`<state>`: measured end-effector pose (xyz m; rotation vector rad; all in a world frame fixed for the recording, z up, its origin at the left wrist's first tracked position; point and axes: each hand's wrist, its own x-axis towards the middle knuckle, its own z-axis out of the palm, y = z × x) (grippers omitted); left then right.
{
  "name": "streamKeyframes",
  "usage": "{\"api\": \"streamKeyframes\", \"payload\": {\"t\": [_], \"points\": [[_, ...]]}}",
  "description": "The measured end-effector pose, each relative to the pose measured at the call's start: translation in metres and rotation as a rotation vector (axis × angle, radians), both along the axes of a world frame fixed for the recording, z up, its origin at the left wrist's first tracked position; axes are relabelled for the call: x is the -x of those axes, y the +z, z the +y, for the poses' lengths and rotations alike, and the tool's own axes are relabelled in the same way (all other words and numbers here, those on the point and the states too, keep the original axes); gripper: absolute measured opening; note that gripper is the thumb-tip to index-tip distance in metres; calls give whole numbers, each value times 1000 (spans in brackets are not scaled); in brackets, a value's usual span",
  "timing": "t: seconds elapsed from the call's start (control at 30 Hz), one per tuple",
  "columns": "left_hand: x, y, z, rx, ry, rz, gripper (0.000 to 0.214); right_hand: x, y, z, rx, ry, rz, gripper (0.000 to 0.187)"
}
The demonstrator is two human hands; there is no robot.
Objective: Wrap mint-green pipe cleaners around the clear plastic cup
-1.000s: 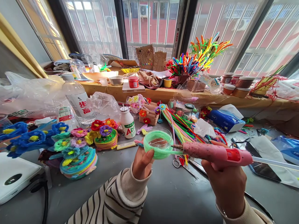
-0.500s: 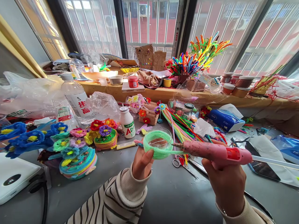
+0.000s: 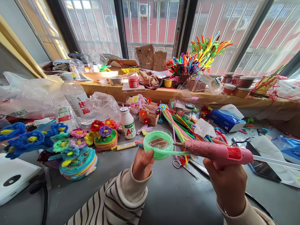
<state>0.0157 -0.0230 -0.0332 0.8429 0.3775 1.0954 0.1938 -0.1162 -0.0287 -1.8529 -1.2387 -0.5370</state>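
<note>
My left hand is closed round the lower left side of a transparent round container whose wall is wound with a light green pipe cleaner. The strand's loose end stretches right, passing under the nozzle of a pink hot glue gun. My right hand grips that glue gun by its handle, its fingers partly hidden behind it. The nozzle tip points left at the container's right side; whether it touches, I cannot tell. A glue stick sticks out of the gun's back end.
Behind the container lie loose pipe cleaners, with scissors nearer. Left stand pipe-cleaner flower pots and a white bottle. On the right are a tissue pack and a phone. A crowded window ledge runs behind.
The glue gun and my right hand have shifted very slightly to the right. My left hand and the container stay in place.
</note>
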Motion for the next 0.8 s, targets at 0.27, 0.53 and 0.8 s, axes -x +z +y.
{"api": "streamKeyframes", "payload": {"t": [0.27,0.53,0.8], "points": [[-1,3,-2,5,-3,-20,40,-2,-2,2,-37,-34,-101,36],[-1,3,-2,15,2,-13,42,-3,0,1,5,-32,-110,38],[0,1,0,-5,-28,-13,46,-4,-1,3,6,-29,-106,39]]}}
